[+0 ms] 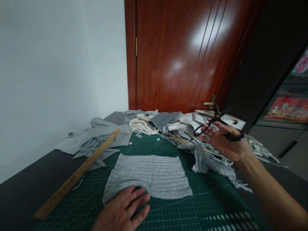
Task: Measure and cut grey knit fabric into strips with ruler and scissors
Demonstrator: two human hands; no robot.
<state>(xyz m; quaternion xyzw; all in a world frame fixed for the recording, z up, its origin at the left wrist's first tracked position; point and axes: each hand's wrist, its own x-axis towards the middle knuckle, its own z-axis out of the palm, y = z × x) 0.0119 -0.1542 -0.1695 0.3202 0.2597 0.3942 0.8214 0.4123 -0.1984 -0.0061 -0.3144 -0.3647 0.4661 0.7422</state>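
A piece of grey ribbed knit fabric (pixel 156 175) lies on a green cutting mat (pixel 168 213), its near edge slightly raised at the left of centre. My left hand (pixel 125 208) is at that near edge with fingers apart; whether the fingertips touch the cloth I cannot tell. Up at the right, above the cloth scraps, my right hand (pixel 225 139) holds a pair of black scissors (pixel 216 118). The blades point up and away and are spread, with the handle loops around the fingers and thumb side.
A wooden ruler (pixel 79 171) lies slantwise on the left over grey fabric pieces (pixel 96 134). Folded cream cloth (pixel 144 124) and more scraps are heaped at the back. Cut ribbed strips (pixel 214 163) lie right. Behind stand a white wall (pixel 60 64) and a brown door (pixel 173 57).
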